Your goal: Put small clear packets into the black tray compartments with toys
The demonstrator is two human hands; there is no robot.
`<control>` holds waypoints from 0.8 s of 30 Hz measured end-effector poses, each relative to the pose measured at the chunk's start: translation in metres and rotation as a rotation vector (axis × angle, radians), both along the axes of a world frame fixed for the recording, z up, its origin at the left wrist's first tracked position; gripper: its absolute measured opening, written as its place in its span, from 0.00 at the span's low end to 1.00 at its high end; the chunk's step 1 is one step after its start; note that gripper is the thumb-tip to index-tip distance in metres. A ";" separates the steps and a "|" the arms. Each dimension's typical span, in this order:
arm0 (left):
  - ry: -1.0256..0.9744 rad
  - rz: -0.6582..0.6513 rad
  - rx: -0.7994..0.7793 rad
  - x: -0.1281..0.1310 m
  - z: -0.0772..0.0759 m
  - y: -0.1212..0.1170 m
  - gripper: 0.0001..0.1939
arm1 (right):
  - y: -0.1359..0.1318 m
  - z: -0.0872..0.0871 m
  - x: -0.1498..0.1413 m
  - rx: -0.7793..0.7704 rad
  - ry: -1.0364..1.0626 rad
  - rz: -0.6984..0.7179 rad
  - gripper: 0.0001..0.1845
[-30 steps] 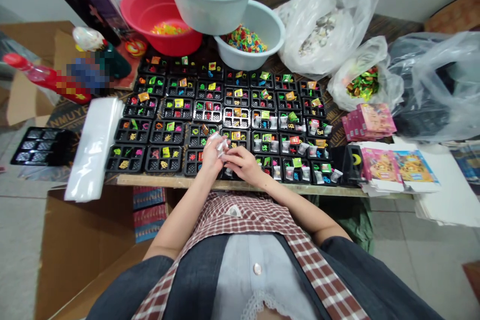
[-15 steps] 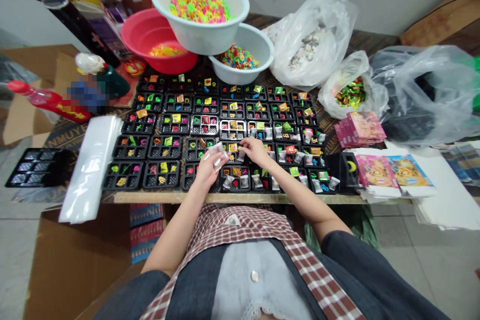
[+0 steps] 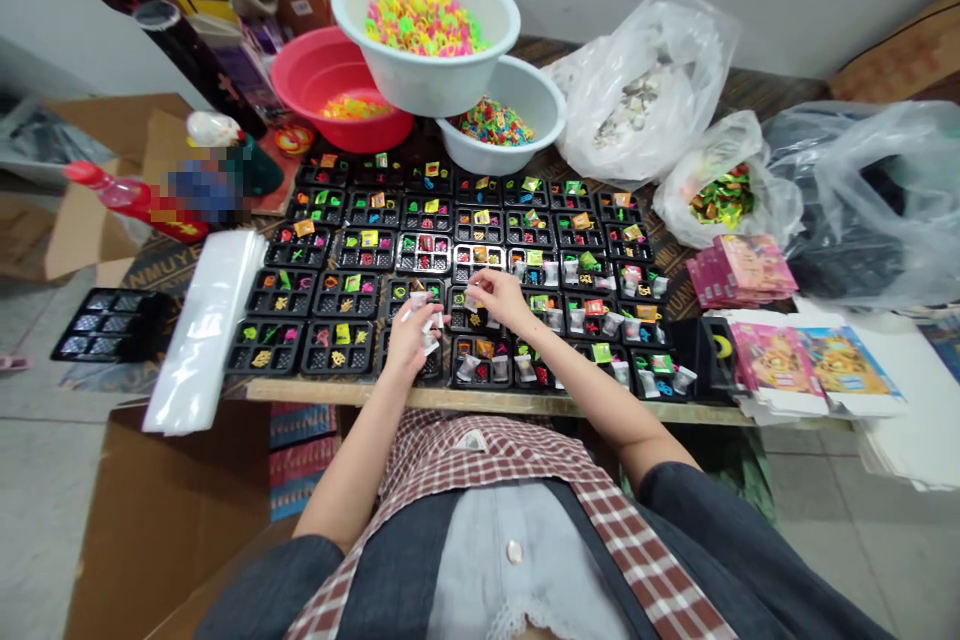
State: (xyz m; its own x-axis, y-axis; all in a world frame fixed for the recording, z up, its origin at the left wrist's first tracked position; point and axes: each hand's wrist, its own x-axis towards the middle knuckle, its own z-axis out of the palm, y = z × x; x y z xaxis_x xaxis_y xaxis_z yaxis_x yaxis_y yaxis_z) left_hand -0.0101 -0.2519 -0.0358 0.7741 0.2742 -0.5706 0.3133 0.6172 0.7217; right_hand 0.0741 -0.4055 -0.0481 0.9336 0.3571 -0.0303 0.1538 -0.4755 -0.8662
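Note:
Rows of black compartment trays (image 3: 352,295) filled with small coloured plastic pieces cover the table in front of me. My left hand (image 3: 411,338) is closed on a small clear plastic bag (image 3: 429,323) above the near trays. A little farther back, my right hand (image 3: 496,295) pinches something small over a tray in the middle rows; I cannot make out what it is. Trays on the right side hold small filled bags (image 3: 631,280).
Two white bowls (image 3: 426,70) and a red basin (image 3: 315,70) of coloured pieces stand at the back. Plastic bags (image 3: 645,90) sit at the back right. Printed cards (image 3: 810,365) lie right, a stack of clear bags (image 3: 199,330) left, cardboard boxes (image 3: 150,510) below.
My hands, together at the table's near edge a second ago, have parted. The right hand reached farther back over the middle trays; the left stayed near with the clear bag.

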 end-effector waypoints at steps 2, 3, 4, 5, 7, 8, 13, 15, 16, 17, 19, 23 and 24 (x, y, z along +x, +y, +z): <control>-0.005 0.008 0.009 -0.002 0.001 0.005 0.16 | 0.008 -0.007 -0.002 -0.097 0.012 0.052 0.02; -0.018 0.005 0.016 -0.003 0.002 0.005 0.15 | 0.011 -0.009 -0.004 -0.139 -0.001 0.076 0.03; -0.032 -0.004 0.027 -0.004 0.003 0.005 0.15 | 0.014 -0.010 -0.006 -0.166 -0.028 0.089 0.04; -0.046 -0.016 0.042 -0.004 0.004 0.004 0.15 | 0.016 -0.009 -0.009 -0.173 -0.065 0.092 0.05; -0.073 -0.061 0.083 -0.005 0.006 0.000 0.13 | 0.019 -0.004 -0.013 -0.130 -0.130 0.087 0.06; -0.087 -0.096 0.101 -0.004 0.007 -0.003 0.12 | 0.020 0.000 -0.015 -0.092 -0.142 0.091 0.07; -0.152 -0.237 0.123 0.004 0.012 -0.016 0.08 | 0.014 0.021 -0.013 0.086 -0.105 0.152 0.06; -0.148 -0.219 0.087 0.008 0.014 -0.017 0.11 | 0.006 0.025 -0.001 0.166 -0.074 0.100 0.06; -0.129 -0.196 0.058 0.010 0.014 -0.016 0.12 | 0.000 0.026 0.008 0.185 -0.067 0.052 0.07; -0.099 -0.171 0.023 0.012 0.015 -0.014 0.13 | -0.006 0.026 0.018 0.178 -0.072 -0.007 0.07; -0.031 -0.125 -0.064 0.014 0.015 -0.009 0.14 | -0.018 0.023 0.039 0.072 -0.104 -0.121 0.06; 0.040 -0.117 -0.182 0.015 0.016 -0.004 0.17 | -0.031 0.011 0.066 -0.285 -0.120 -0.179 0.04; 0.045 -0.132 -0.183 0.014 0.016 -0.004 0.18 | -0.031 0.009 0.067 -0.335 -0.119 -0.175 0.03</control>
